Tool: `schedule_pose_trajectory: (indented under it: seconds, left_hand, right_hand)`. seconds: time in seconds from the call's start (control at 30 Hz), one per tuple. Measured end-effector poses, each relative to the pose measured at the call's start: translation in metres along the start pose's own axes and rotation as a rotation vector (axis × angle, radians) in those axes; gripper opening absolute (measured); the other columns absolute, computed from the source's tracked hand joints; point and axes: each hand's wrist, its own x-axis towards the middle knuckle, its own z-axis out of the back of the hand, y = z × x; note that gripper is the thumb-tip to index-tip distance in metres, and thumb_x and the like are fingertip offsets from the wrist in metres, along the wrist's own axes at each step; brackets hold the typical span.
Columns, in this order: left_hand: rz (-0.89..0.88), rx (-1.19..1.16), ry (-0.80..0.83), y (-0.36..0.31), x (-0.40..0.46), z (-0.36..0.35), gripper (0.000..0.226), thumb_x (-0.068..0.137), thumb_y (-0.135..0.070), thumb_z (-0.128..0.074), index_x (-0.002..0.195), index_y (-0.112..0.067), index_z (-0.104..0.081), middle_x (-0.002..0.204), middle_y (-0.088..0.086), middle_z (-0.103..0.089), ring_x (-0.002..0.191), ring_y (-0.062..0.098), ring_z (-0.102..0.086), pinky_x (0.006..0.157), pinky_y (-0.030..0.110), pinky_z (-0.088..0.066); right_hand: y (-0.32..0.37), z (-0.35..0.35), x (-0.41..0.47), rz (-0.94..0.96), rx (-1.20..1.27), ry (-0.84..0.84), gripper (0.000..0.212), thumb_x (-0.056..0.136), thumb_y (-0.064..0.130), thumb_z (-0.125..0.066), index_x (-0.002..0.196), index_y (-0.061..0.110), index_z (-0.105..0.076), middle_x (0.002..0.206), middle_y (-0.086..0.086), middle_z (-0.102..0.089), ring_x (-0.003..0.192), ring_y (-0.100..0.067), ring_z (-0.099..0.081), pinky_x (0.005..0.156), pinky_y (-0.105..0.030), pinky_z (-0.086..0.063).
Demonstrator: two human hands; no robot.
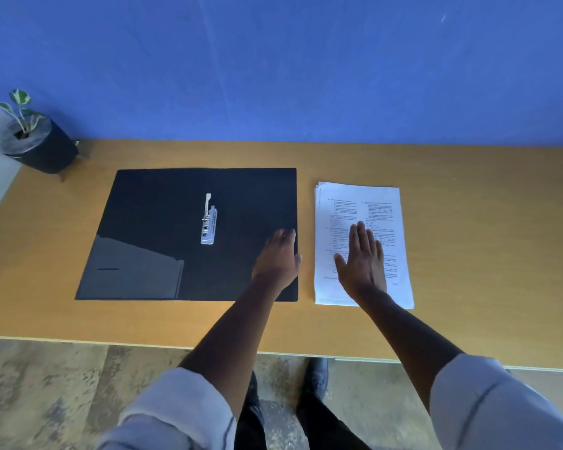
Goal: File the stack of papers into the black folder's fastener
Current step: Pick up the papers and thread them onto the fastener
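Note:
The black folder [163, 222] lies open and flat on the wooden desk, its silver metal fastener [208, 222] standing near the middle. A white stack of printed papers [393, 222] lies just right of the folder, apart from it. My left hand [278, 256] rests on the folder's right edge, fingers loosely curled and holding nothing. My right hand [362, 259] lies flat, fingers spread, on the lower middle of the paper stack.
A small plant in a dark pot [38, 142] stands at the desk's back left corner. A blue wall runs behind the wooden desk [484, 238]. The desk's front edge is near me, with the floor and my shoes below.

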Motion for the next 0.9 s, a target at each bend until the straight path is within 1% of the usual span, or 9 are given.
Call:
schedule_pose_trajectory:
  seconds: [0.13, 0.23, 0.33, 0.47, 0.57, 0.67, 0.77, 0.83, 0.9]
  left_hand:
    - [0.091, -0.108, 0.002, -0.020, 0.008, -0.014, 0.053, 0.096, -0.027, -0.056, 0.145, -0.012, -0.041, 0.140, 0.007, -0.048, 0.127, 0.024, -0.051, 0.098, 0.036, -0.046]
    - [0.174, -0.175, -0.012, -0.032, 0.015, -0.022, 0.056, 0.097, -0.028, -0.055, 0.147, -0.008, -0.040, 0.146, 0.012, -0.047, 0.133, 0.026, -0.047, 0.104, 0.034, -0.041]
    - [0.242, -0.239, 0.002, -0.043, 0.026, -0.027, 0.058, 0.098, -0.031, -0.053, 0.149, -0.006, -0.038, 0.149, 0.013, -0.044, 0.137, 0.027, -0.044, 0.107, 0.035, -0.039]
    - [0.375, -0.328, -0.017, -0.060, 0.043, -0.033, 0.044, 0.097, -0.032, -0.053, 0.129, -0.002, -0.054, 0.127, 0.016, -0.060, 0.113, 0.031, -0.060, 0.079, 0.034, -0.048]
    - [0.449, -0.334, -0.027, -0.074, 0.050, -0.033, 0.043, 0.096, -0.031, -0.052, 0.128, -0.002, -0.055, 0.124, 0.014, -0.062, 0.109, 0.031, -0.063, 0.082, 0.038, -0.055]
    - [0.506, -0.324, -0.038, -0.086, 0.054, -0.035, 0.043, 0.095, -0.029, -0.053, 0.131, -0.003, -0.054, 0.129, 0.013, -0.059, 0.111, 0.029, -0.062, 0.075, 0.032, -0.049]
    - [0.559, -0.350, -0.023, -0.093, 0.058, -0.038, 0.040, 0.093, -0.025, -0.053, 0.126, -0.002, -0.056, 0.125, 0.013, -0.060, 0.105, 0.029, -0.063, 0.067, 0.030, -0.045]
    - [0.610, -0.425, -0.008, -0.094, 0.063, -0.038, 0.038, 0.091, -0.023, -0.053, 0.121, -0.001, -0.058, 0.121, 0.013, -0.061, 0.098, 0.028, -0.066, 0.057, 0.026, -0.043]
    - [0.644, -0.502, -0.001, -0.092, 0.065, -0.037, 0.030, 0.087, -0.023, -0.054, 0.107, -0.001, -0.062, 0.105, 0.010, -0.063, 0.078, 0.023, -0.065, 0.047, 0.022, -0.036]
  right_hand:
    - [-0.034, 0.020, 0.004, -0.108, 0.029, -0.082, 0.073, 0.094, 0.019, -0.056, 0.157, 0.005, -0.021, 0.163, -0.016, -0.026, 0.146, -0.037, -0.030, 0.119, -0.049, -0.027]
    - [-0.056, 0.032, 0.007, -0.193, 0.034, -0.098, 0.070, 0.090, 0.013, -0.058, 0.152, 0.003, -0.026, 0.152, -0.018, -0.037, 0.130, -0.043, -0.041, 0.105, -0.052, -0.037]
    - [-0.074, 0.039, 0.013, -0.254, 0.017, -0.071, 0.065, 0.091, 0.015, -0.058, 0.149, 0.003, -0.030, 0.145, -0.020, -0.041, 0.124, -0.043, -0.044, 0.100, -0.052, -0.040]
    - [-0.089, 0.043, 0.019, -0.281, 0.042, 0.001, 0.055, 0.092, 0.017, -0.061, 0.141, 0.003, -0.040, 0.135, -0.020, -0.046, 0.120, -0.041, -0.046, 0.097, -0.051, -0.045]
    - [-0.094, 0.044, 0.023, -0.260, 0.081, 0.023, 0.041, 0.092, 0.014, -0.062, 0.130, 0.003, -0.049, 0.128, -0.020, -0.048, 0.114, -0.039, -0.048, 0.093, -0.049, -0.048]
    - [-0.094, 0.042, 0.027, -0.265, 0.131, 0.030, 0.034, 0.092, 0.010, -0.063, 0.123, 0.003, -0.052, 0.124, -0.017, -0.049, 0.111, -0.037, -0.050, 0.085, -0.045, -0.051]
    - [-0.095, 0.041, 0.028, -0.266, 0.134, 0.030, 0.037, 0.092, 0.011, -0.066, 0.125, 0.003, -0.053, 0.123, -0.017, -0.049, 0.111, -0.036, -0.050, 0.084, -0.043, -0.050]
    - [-0.096, 0.040, 0.028, -0.259, 0.128, 0.028, 0.040, 0.092, 0.011, -0.067, 0.128, 0.003, -0.052, 0.123, -0.017, -0.049, 0.112, -0.035, -0.051, 0.085, -0.043, -0.051]
    - [-0.097, 0.040, 0.027, -0.246, 0.121, 0.026, 0.039, 0.092, 0.010, -0.067, 0.128, 0.002, -0.052, 0.123, -0.017, -0.049, 0.110, -0.035, -0.051, 0.084, -0.043, -0.051]
